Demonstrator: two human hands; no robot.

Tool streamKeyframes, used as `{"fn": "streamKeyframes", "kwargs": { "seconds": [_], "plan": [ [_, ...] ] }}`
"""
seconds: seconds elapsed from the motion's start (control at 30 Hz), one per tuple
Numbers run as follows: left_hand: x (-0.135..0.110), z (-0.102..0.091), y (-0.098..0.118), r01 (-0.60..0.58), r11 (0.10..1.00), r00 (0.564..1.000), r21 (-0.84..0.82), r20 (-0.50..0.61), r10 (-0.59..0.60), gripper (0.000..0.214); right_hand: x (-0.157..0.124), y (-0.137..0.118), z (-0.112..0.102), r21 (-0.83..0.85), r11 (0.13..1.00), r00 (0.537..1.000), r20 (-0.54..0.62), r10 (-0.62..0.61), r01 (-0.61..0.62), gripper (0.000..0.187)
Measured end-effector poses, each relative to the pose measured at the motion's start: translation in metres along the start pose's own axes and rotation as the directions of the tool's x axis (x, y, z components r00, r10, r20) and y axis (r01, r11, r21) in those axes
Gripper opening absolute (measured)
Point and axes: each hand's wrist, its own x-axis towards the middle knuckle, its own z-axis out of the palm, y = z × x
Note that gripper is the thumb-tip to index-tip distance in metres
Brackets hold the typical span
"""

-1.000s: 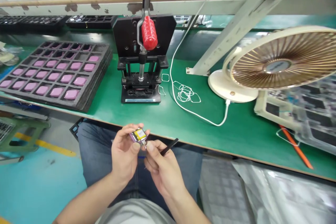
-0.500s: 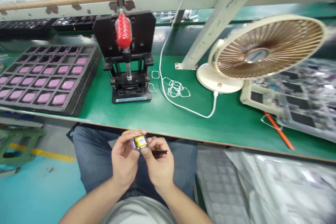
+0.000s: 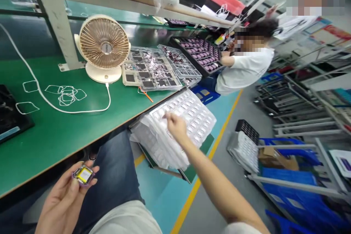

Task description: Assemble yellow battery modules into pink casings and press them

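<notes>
Workshop bay: green workbench [image 3: 128,106] along the left, yellow-lined floor to the right, shelf frames beyond.

Item: open purple device housing [image 3: 83,174], yellow-edged block with pale face inside; at near left, off the bench edge, pinched between thumb and fingers of the left hand [image 3: 64,195].

Item: right hand [image 3: 177,126], reaching out over white blister trays [image 3: 164,150], stacked right of the bench; fingers partly curled, contents not discernible.

On bench: cream fan [image 3: 106,47]; white cable [image 3: 68,112]; loose white loops [image 3: 68,95]; compartment trays [image 3: 161,88], far right of the fan; orange stick [image 3: 148,97]. Farther off: co-worker in white shirt [image 3: 246,69] by a black tray [image 3: 192,62] of pink pieces.

Risks, as judged: housing could slip floorward if the one-handed pinch loosens while attention lies right; exposed insides could be pressed by the thumb; top blister tray could slide if the forearm drags it, the pile looking uneven.

Obscured: right fingertips, too small to settle touch or hover; housing's underside, behind fingers; black fixture base [image 3: 13,117], cut by the left edge; tray pockets, washed out.
</notes>
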Motion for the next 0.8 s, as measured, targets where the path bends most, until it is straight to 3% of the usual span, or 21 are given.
{"fn": "streamKeyframes", "kwargs": {
  "seconds": [0.07,0.13,0.23,0.37,0.6,0.7,0.8],
  "plan": [
    [0.003,-0.003,-0.005,0.000,0.999,0.999,0.042,0.033,-0.002,0.053,0.053,0.047,-0.029,-0.146,0.977,0.987,-0.067,0.148,-0.156,0.046],
    [0.002,-0.001,-0.011,-0.021,0.998,0.997,0.066,0.070,0.016,0.046,0.094,0.083,-0.042,-0.256,0.933,0.968,-0.075,0.241,-0.252,0.035],
    [-0.006,0.011,-0.016,-0.034,0.996,0.996,0.083,0.087,0.027,0.042,0.130,0.116,-0.039,-0.367,0.886,0.954,-0.018,0.299,-0.284,0.032],
    [-0.015,0.022,-0.018,0.009,0.996,0.997,0.087,0.070,-0.016,0.044,0.150,0.132,-0.024,-0.448,0.855,0.950,0.038,0.309,-0.260,0.034],
    [-0.008,0.012,-0.016,0.012,1.000,0.997,0.021,0.079,-0.014,0.040,0.149,0.128,-0.031,-0.435,0.859,0.962,-0.076,0.264,-0.270,0.034],
    [-0.008,0.008,-0.012,0.001,1.000,0.994,-0.007,0.108,0.000,0.044,0.122,0.110,-0.037,-0.356,0.895,0.955,-0.215,0.202,-0.270,0.036],
    [-0.009,0.007,-0.008,-0.022,0.999,0.983,-0.048,0.179,0.030,0.041,0.070,0.074,-0.023,-0.259,0.932,0.920,-0.364,0.147,-0.252,0.051]
  ]
}}
